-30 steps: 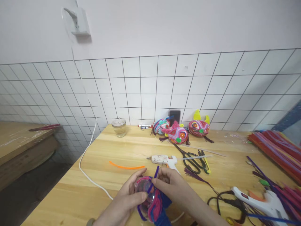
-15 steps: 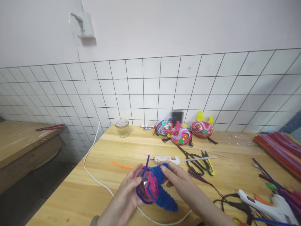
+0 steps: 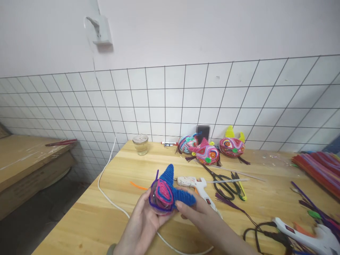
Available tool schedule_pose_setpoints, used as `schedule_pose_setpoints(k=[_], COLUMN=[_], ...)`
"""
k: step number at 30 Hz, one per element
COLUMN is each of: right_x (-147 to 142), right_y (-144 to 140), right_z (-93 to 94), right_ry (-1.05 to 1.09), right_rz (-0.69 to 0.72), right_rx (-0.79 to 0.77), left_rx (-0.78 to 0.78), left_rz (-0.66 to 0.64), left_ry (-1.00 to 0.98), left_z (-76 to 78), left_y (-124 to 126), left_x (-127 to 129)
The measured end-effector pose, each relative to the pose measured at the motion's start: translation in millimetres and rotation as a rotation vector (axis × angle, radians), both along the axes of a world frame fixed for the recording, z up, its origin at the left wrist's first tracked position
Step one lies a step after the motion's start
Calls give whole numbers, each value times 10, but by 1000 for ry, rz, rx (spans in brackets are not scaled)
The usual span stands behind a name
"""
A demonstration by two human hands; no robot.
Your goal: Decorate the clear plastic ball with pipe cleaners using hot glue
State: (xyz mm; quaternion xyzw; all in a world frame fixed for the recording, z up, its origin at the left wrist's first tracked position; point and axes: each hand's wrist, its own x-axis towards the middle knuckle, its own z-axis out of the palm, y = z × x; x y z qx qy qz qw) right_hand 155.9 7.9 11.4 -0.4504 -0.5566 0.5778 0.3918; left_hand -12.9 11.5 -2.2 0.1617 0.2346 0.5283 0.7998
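Observation:
Between my hands is a round clear craft ball, partly covered with coiled pink, blue and purple pipe cleaners. Two blue pipe-cleaner-wrapped fins stick out from it, one pointing up and one to the right. A loose purple pipe cleaner end rises from its upper left side. My left hand cups the ball from the left and below. My right hand pinches the base of the right-hand blue fin. Just behind the ball, a white glue gun lies on the table, partly hidden by my right hand.
Several finished colourful fish-like balls stand by the tiled wall. Black scissors and a yellow-handled cutter lie right of centre. A second glue gun and red pipe cleaners are at right. A lidded glass stands at back left; a white cable crosses the table.
The ball has turned in my hands: one blue fin now points up and the other right. My right hand has shifted lower, and the view has swung slightly left.

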Motion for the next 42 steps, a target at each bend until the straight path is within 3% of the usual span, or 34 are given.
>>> schedule_pose_setpoints(k=[9, 18, 28, 42], right_x=[-33, 21, 98, 36], right_y=[29, 89, 163, 156], right_z=[17, -139, -174, -173], right_ry=[165, 236, 341, 444], right_rz=[35, 151, 77, 179], right_rx=[64, 85, 59, 71], left_rx=[10, 97, 228, 265], left_rz=[-42, -98, 69, 131], left_ry=[-6, -12, 220, 263], left_z=[-12, -35, -131, -139], left_y=[-38, -72, -105, -92], left_x=[8, 41, 112, 174])
